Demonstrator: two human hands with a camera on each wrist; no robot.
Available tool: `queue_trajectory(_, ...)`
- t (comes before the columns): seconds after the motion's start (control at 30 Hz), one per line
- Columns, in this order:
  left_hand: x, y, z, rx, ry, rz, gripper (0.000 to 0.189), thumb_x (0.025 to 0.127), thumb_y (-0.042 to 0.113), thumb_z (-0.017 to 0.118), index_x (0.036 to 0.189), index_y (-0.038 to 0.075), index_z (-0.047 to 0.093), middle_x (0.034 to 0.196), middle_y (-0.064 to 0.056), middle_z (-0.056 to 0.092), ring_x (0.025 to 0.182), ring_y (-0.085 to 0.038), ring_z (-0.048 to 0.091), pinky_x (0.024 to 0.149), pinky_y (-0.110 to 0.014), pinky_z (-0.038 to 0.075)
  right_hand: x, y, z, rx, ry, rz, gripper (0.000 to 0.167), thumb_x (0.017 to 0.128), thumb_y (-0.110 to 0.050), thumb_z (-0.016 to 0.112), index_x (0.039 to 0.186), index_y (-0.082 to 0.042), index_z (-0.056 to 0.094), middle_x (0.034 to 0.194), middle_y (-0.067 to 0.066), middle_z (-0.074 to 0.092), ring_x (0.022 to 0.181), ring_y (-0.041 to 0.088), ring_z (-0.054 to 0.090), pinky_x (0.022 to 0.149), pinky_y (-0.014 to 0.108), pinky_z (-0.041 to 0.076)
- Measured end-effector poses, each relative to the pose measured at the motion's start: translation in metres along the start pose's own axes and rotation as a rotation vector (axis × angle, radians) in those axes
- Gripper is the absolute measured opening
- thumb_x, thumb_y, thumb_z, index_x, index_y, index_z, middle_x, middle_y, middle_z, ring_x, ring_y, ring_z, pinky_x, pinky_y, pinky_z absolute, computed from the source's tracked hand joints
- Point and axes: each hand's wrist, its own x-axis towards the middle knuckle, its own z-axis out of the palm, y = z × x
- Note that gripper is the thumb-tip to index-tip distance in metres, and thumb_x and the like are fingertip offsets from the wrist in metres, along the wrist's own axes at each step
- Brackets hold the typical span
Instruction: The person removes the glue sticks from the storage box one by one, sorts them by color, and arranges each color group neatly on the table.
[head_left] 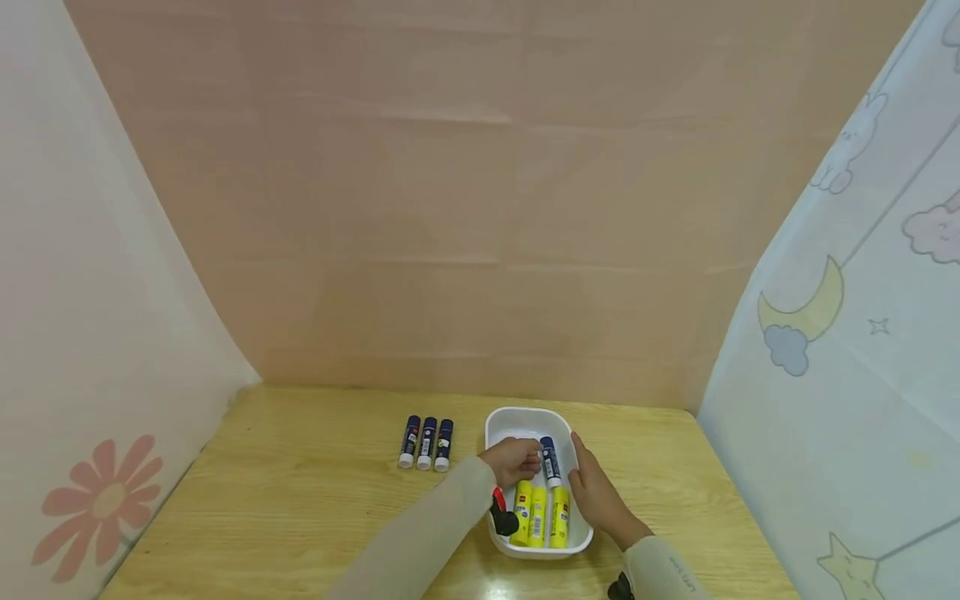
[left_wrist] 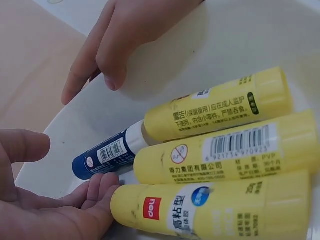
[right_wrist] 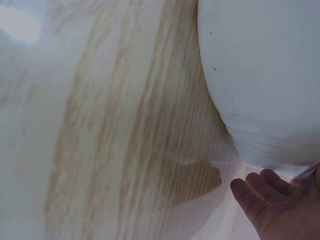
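Where fingers (left_wrist: pixel 106 186) reach, navy glue stick (left_wrist: pixel 111 152), white-ended

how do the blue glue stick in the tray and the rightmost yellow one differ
Colour: the blue glue stick has a dark blue body and a white end, while the rightmost yellow glue stick is yellow at both ends.
Size: the yellow one looks thicker than the blue one.
Place: the blue one lies farther from the person, the yellow one nearer.
Both lie on their sides in the white tray.
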Motion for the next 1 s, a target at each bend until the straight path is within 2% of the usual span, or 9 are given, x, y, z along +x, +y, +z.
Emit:
queue_trajectory(0.33, 0.007, 0.002, 0.000, -0.012, -0.039, -0.016, 0.026, 0.095, 0.015, 0.060, 0.109, -0.007, 0.058, 0.099, -0.014, 0.062, 0.088, -0.020, 0.061, 0.091, -0.037, 0.051, 0.002, 0.002, 0.000, -0.029, 0.004, -0.015, 0.063, 0.100, -0.003, 0.040, 0.154, 0.000, 0.008, 0.155, 0.027, 0.021, 0.141, 0.043, 0.023, 0.112, 0.057, 0.021)
queue_trajectory(0.57, 0.009, -0.004, 0.003, -0.013, -0.047, -0.027, 0.025, 0.095, 0.015, 0.060, 0.107, -0.007, 0.058, 0.101, -0.016, 0.061, 0.093, -0.024, 0.060, 0.095, -0.041, 0.050, -0.001, 0.004, 0.004, 0.009, 0.012, -0.021, 0.061, 0.099, -0.001, 0.039, 0.153, 0.003, 0.011, 0.155, 0.026, 0.021, 0.140, 0.044, 0.024, 0.110, 0.058, 0.022)
queue_trajectory(0.8, 0.013, -0.007, 0.007, -0.046, -0.084, 0.002, 0.023, 0.097, 0.014, 0.055, 0.104, -0.007, 0.058, 0.098, -0.011, 0.059, 0.089, -0.018, 0.057, 0.094, -0.035, 0.049, 0.002, 0.008, 0.004, -0.005, 0.031, -0.072, 0.061, 0.097, 0.003, 0.040, 0.152, 0.006, 0.012, 0.153, 0.029, 0.022, 0.139, 0.045, 0.026, 0.110, 0.058, 0.023)
queue_trajectory(1.0, 0.013, -0.001, 0.011, -0.003, -0.061, 0.007, 0.019, 0.097, 0.014, 0.054, 0.099, -0.005, 0.059, 0.090, -0.007, 0.057, 0.083, -0.015, 0.054, 0.089, -0.031, 0.049, 0.006, 0.009, 0.002, -0.016, 0.031, -0.082, 0.062, 0.098, 0.002, 0.041, 0.152, 0.005, 0.012, 0.154, 0.028, 0.022, 0.139, 0.043, 0.026, 0.111, 0.058, 0.023)
